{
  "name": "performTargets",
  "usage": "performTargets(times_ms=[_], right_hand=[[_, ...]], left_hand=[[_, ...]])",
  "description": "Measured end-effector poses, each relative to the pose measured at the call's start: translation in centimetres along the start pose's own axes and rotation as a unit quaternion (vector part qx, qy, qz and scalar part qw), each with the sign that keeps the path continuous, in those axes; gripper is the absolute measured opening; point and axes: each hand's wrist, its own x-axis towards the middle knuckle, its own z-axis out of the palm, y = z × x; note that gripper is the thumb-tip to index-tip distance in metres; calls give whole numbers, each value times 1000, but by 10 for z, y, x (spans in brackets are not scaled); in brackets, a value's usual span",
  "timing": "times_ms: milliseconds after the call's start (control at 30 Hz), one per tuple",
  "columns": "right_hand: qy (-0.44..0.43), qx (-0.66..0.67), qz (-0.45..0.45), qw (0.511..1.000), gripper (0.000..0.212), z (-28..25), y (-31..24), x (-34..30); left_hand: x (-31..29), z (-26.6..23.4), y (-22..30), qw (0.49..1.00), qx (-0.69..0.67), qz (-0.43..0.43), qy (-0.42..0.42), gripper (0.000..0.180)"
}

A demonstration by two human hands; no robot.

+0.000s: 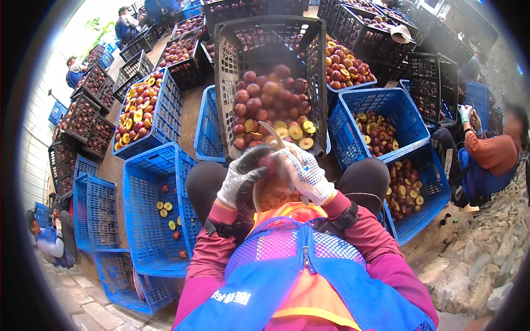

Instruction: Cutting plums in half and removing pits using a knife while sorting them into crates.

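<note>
My left hand [242, 175], in a grey and black glove, is closed round a dark red plum [269, 163] above my lap. My right hand [305, 172], in a white glove with blue dots, grips a knife whose curved blade [270, 132] points up and away to the left, beside the plum. Its handle is mostly hidden in my fist. Just beyond my hands a tilted black crate [222, 83] holds whole plums [270, 91] and several cut halves [295, 132] with yellow flesh. Below my hands, between my knees, sits a container of small orange-brown pieces [274, 194], partly hidden.
A blue crate [144, 237] with a few plums and halves stands at my left. Blue crates [406, 129] with more cut plums stand at my right. Stacked black crates [83, 132] fill the background. A co-worker in an orange sleeve [494, 151] sits far right, near rough stones [469, 265].
</note>
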Motion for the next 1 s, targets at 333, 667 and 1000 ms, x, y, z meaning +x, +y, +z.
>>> performTargets(times_ms=[333, 667, 1000], right_hand=[[-35, -132, -75, 988, 35, 19, 3, -10], [-18, -241, 10, 970, 43, 26, -13, -4], [-71, -326, 42, 942, 26, 44, 40, -20]], left_hand=[[-8, -8, -18, 970, -240, 2, -24, 71], [-14, -5, -7, 994, -108, -14, -15, 76], [-2, -17, -32, 999, 29, -13, 11, 58]])
